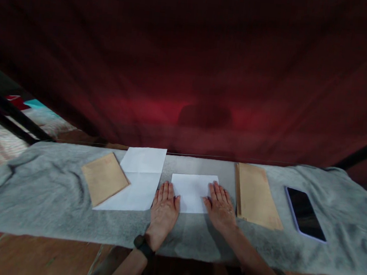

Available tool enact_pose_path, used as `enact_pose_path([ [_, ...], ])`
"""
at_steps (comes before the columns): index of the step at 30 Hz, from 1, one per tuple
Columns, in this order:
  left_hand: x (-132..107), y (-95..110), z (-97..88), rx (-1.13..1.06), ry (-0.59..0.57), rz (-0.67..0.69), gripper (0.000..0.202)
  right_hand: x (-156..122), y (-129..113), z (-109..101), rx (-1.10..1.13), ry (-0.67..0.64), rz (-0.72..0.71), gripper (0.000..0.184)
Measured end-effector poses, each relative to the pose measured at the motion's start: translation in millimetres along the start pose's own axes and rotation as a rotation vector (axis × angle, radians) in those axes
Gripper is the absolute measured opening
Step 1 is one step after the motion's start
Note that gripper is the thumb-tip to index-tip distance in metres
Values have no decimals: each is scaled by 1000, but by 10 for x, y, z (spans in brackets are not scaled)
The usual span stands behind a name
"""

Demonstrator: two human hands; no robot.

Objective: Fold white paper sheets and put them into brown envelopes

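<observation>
Forearms (254, 255) point toward twelve o'clock, left hand (164, 212) and right hand (222, 209) flat, fingers (165, 190) grasping nothing, apparently smoothing the white paper (194, 193); next likely calls for pinching an edge.

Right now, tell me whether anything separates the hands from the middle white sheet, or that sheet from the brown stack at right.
Nothing visible separates the left hand or right hand from the middle white sheet; both overlap its edges. The right hand itself lies partly between sheet and brown stack.
</observation>
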State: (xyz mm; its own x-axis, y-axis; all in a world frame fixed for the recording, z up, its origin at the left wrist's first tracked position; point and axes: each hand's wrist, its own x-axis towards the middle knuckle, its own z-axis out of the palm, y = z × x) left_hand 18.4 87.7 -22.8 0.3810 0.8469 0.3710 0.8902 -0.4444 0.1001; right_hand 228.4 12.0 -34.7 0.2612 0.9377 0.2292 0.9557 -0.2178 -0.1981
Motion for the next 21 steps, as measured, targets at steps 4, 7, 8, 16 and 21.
enact_pose_path([
  [4,28,142,-75,-82,-56,116,53,66,-30,-67,38,-24,-9,57],
  [7,11,324,-128,-160,-157,305,50,133,-111,-140,110,-64,-63,56],
  [8,-5,378,-136,-173,-186,353,50,152,-139,-158,139,-84,-92,56],
  [16,-157,522,-105,-150,-200,425,52,253,-228,-159,217,-134,-231,55],
  [21,-256,579,-131,-160,-192,434,49,353,-279,-117,171,-115,-234,51],
])
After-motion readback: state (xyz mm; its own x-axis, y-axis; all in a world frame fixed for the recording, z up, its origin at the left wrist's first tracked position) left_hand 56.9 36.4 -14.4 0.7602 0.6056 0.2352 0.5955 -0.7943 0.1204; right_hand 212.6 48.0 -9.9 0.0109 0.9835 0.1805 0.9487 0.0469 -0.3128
